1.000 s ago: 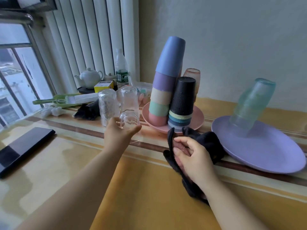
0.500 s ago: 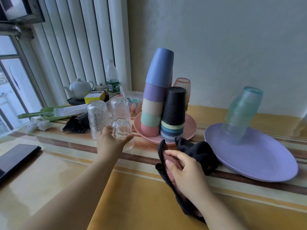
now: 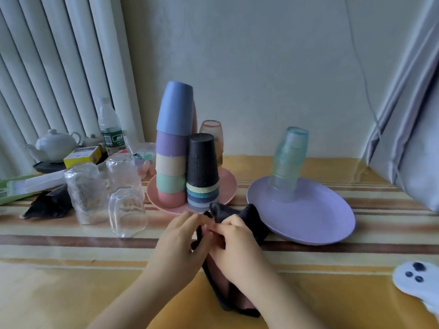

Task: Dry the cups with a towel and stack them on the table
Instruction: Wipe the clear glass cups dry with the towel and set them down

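Both hands meet at the dark towel (image 3: 251, 217) in the middle of the table. My left hand (image 3: 180, 241) pinches its near edge and my right hand (image 3: 235, 243) grips its folds; the towel hangs down below them. A clear glass (image 3: 127, 211) stands upside down alone on the table, left of my hands. Two more clear glasses (image 3: 83, 193) stand inverted behind it. A tall stack of pastel cups (image 3: 173, 143) and a black-topped stack (image 3: 203, 169) sit on a pink plate (image 3: 228, 186). Stacked green glasses (image 3: 288, 162) lean on a purple plate (image 3: 316, 217).
A water bottle (image 3: 110, 127), white teapot (image 3: 55, 144), yellow box (image 3: 82, 156) and green brush (image 3: 14, 187) crowd the back left by the radiator. A dark cloth (image 3: 48, 205) lies left of the glasses. An amber glass (image 3: 212, 136) stands behind the stacks. Grey curtain (image 3: 413, 138) hangs at right.
My left hand has let go of the clear glass, left it upside down on the table, and moved right to the towel. The camera has turned right.
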A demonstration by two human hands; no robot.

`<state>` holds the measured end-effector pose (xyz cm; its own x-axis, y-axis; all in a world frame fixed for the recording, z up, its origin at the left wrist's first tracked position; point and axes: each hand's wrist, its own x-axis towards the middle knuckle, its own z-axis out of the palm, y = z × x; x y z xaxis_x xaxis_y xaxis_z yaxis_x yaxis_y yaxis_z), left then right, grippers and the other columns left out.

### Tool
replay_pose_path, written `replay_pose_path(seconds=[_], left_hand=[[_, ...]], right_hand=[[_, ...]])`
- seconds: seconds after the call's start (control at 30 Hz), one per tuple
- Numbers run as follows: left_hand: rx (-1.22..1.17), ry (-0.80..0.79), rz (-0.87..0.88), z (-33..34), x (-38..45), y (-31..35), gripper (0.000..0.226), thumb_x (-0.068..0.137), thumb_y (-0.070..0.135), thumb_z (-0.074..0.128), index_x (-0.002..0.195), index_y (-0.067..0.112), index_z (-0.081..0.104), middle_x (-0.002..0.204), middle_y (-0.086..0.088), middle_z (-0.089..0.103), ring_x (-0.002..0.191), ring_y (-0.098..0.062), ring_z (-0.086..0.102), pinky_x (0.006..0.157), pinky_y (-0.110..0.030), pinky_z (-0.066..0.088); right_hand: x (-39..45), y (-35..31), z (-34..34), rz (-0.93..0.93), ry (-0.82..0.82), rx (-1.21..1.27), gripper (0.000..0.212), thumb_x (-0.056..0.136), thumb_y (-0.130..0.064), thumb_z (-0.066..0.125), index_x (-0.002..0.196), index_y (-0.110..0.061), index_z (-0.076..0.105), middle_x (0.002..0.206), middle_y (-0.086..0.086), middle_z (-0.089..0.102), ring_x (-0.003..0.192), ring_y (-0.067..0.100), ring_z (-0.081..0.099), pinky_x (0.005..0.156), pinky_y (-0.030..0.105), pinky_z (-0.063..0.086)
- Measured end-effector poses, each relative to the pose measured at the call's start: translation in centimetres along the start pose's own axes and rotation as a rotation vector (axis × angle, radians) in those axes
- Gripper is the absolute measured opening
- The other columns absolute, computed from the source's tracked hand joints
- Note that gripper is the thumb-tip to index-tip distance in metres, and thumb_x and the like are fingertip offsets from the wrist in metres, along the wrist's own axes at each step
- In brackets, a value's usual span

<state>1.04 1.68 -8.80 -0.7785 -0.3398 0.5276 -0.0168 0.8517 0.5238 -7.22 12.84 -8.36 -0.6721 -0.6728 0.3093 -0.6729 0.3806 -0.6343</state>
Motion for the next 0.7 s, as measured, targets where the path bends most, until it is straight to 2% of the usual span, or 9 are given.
replay_pose_path(seconds=[0.03,0.07,0.13,0.27,0.37,0.47,0.53,0.63,0.7], left_hand=[[-0.040,-0.032,-0.025,0.7,0.2,0.4,0.012,0.089,0.021,0.063,0.092,0.032,0.062,0.091,0.025,0.057,0.092,0.003,0.052,0.076,-0.007,0.040],[-0.101,-0.036,-0.061,1.3,0.4,0.5,0.020,0.088,0.015,0.064,0.089,0.035,0.064,0.089,0.025,0.060,0.091,0.004,0.054,0.075,-0.005,0.040],[-0.211,-0.004,-0.122,2.3,0.4,0.2,0.032,0.085,0.013,0.064,0.080,0.045,0.064,0.087,0.025,0.066,0.085,0.008,0.059,0.069,-0.003,0.042],[-0.258,-0.016,-0.111,2.5,0.0,-0.3,0.024,0.076,0.025,0.057,0.084,0.047,0.063,0.093,0.032,0.065,0.077,0.009,0.063,0.063,-0.006,0.044],[-0.298,0.011,-0.114,2.2,0.1,-0.9,0.021,0.077,0.025,0.056,0.087,0.043,0.060,0.096,0.027,0.064,0.083,0.006,0.063,0.068,-0.008,0.046],[-0.310,0.034,-0.136,2.3,0.3,-1.9,0.026,0.081,0.016,0.068,0.080,0.040,0.058,0.083,0.012,0.063,0.083,0.000,0.061,0.066,-0.008,0.045],[-0.294,0.022,-0.137,2.5,0.2,-2.3,0.030,0.082,0.014,0.069,0.078,0.040,0.057,0.085,0.016,0.061,0.083,-0.001,0.060,0.066,-0.006,0.043],[-0.290,0.048,-0.119,2.6,0.0,-2.3,0.028,0.083,0.013,0.068,0.077,0.039,0.058,0.087,0.018,0.059,0.083,0.004,0.057,0.068,-0.006,0.042],[-0.280,0.085,-0.131,2.6,0.0,-1.9,0.023,0.084,0.011,0.069,0.080,0.032,0.062,0.087,0.016,0.056,0.084,0.004,0.055,0.070,-0.012,0.043]], right_hand=[[0.0,0.1,-0.3,0.004,-0.024,-0.025,0.022,0.091,-0.022,0.053,0.107,-0.019,0.068,0.101,-0.002,0.044,0.087,0.014,0.055,0.084,0.020,0.045],[0.0,0.3,-0.7,0.009,-0.047,-0.044,0.022,0.091,-0.022,0.051,0.104,-0.016,0.068,0.099,-0.003,0.042,0.084,0.013,0.053,0.081,0.020,0.044],[0.2,0.8,-1.4,0.010,-0.074,-0.048,0.023,0.092,-0.023,0.050,0.105,-0.017,0.068,0.100,-0.005,0.044,0.080,0.008,0.049,0.076,0.013,0.037],[0.7,1.0,-2.8,0.046,-0.041,0.007,0.022,0.089,-0.026,0.055,0.106,-0.024,0.070,0.097,-0.013,0.060,0.073,0.002,0.057,0.067,0.002,0.037],[0.4,0.5,-2.8,0.091,-0.056,0.013,0.022,0.085,-0.037,0.061,0.104,-0.027,0.069,0.089,-0.014,0.067,0.071,0.002,0.061,0.066,0.009,0.046],[0.0,-0.5,-2.4,0.097,-0.097,-0.036,0.025,0.080,-0.044,0.065,0.097,-0.027,0.069,0.083,-0.011,0.068,0.069,0.003,0.060,0.070,0.020,0.051],[0.5,-0.6,-3.0,0.135,-0.006,-0.022,0.020,0.079,-0.040,0.067,0.094,-0.027,0.069,0.076,-0.011,0.067,0.065,0.002,0.058,0.069,0.017,0.049],[2.2,0.0,-5.6,0.258,0.268,0.009,0.009,0.082,-0.029,0.068,0.087,-0.023,0.066,0.066,-0.006,0.060,0.064,0.008,0.056,0.059,0.013,0.042],[3.7,1.0,-7.5,0.259,0.472,-0.067,0.017,0.081,-0.026,0.070,0.089,-0.015,0.059,0.070,-0.005,0.051,0.066,0.014,0.050,0.056,0.017,0.033]])
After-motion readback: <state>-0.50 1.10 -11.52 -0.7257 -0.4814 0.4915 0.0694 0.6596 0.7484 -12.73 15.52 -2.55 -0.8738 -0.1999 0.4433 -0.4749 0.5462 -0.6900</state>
